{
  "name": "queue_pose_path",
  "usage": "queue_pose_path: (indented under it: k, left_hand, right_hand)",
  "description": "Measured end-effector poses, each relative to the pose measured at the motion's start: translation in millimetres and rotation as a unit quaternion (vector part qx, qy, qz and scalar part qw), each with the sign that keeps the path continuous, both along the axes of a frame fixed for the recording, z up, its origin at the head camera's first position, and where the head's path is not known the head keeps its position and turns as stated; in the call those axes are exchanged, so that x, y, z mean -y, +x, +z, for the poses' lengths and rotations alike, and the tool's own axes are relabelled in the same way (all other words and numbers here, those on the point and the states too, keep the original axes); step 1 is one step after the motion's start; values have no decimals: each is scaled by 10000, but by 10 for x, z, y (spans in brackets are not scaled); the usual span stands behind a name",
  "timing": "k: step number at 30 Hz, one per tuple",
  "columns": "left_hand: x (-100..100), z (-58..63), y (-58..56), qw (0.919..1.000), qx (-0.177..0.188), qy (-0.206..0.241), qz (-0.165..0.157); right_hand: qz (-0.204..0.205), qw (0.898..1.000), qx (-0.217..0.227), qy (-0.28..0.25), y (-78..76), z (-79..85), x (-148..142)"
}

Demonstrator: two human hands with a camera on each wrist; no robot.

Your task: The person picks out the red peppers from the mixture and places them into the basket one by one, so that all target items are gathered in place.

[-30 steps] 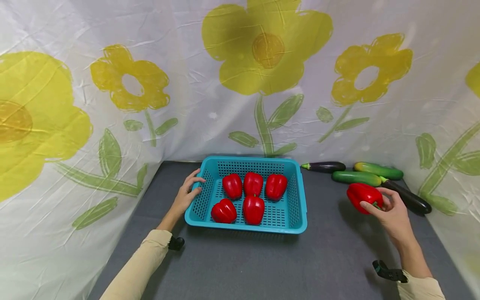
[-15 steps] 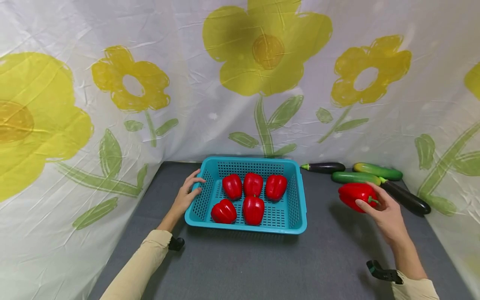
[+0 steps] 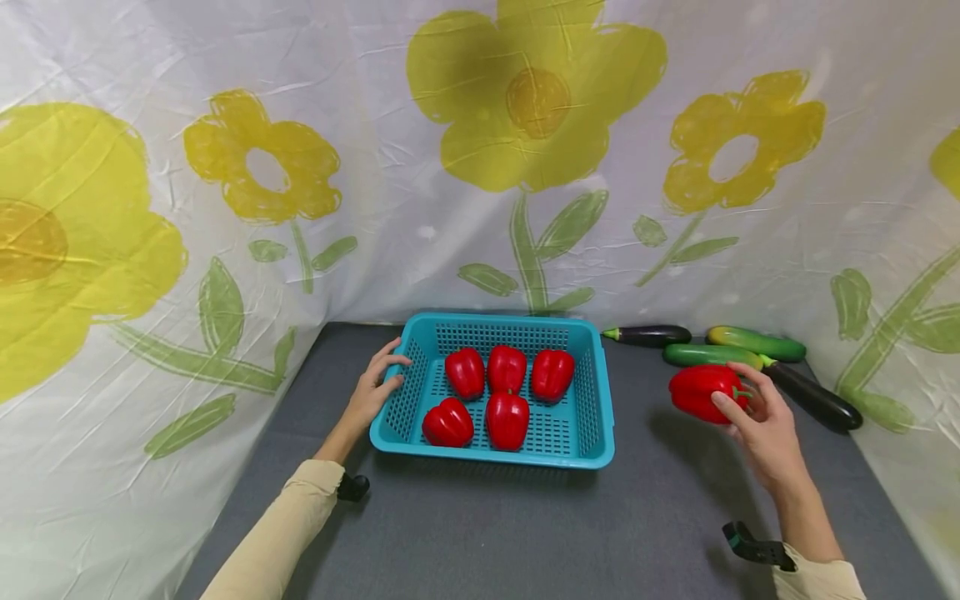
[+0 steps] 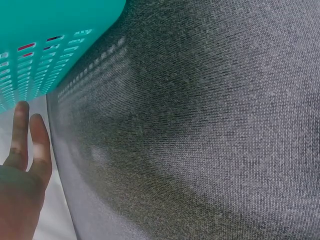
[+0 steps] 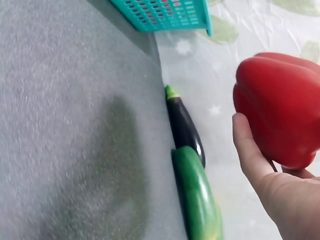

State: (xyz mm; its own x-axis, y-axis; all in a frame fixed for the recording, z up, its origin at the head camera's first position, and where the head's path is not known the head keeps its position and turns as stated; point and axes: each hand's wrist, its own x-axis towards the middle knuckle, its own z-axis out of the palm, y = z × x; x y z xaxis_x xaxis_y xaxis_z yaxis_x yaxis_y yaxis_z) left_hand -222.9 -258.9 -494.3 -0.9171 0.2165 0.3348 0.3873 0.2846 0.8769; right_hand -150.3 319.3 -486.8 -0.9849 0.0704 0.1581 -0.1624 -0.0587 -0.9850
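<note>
My right hand [image 3: 767, 429] holds a red bell pepper [image 3: 701, 393] above the dark table, with the green stem toward the palm. In the right wrist view, the thumb lies against the side of the pepper [image 5: 280, 107]. My left hand [image 3: 369, 396] grips the left rim of a turquoise plastic basket [image 3: 491, 460], fingertips hooked over the edge. Two fingers [image 4: 20, 132] of that hand show outside the basket wall in the left wrist view. Inside the basket lie several red bell peppers [image 3: 507, 420], spaced apart on its perforated floor.
Right of the basket, an eggplant [image 3: 652, 335] lies along the back edge. Beside it are two zucchini-like green vegetables, a plain one [image 3: 708, 355] and a yellow-tipped one [image 3: 765, 342]. Another eggplant [image 3: 817, 396] lies near the right wall. Flower-printed cloth [image 3: 360, 167] encloses the table.
My right hand has carried the bell pepper leftward, away from the eggplant on the right and toward the basket. The left hand and the basket have stayed in place.
</note>
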Motion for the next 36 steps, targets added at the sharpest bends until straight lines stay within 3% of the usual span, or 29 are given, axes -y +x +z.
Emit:
queue_pose_path:
  k: [10,29,36]
  left_hand:
    - [2,-16,-8,10000,-46,34,-38]
    - [-18,12,14,9999,-40,64,-76]
    - [-7,6,9,9998,-153,-3,-92]
  right_hand:
    - [272,9982,-239,-473,-5,-30,144]
    - [156,9993,-312,-112,-44,66,340]
    - [383,9989,-270,49,-47,105,412]
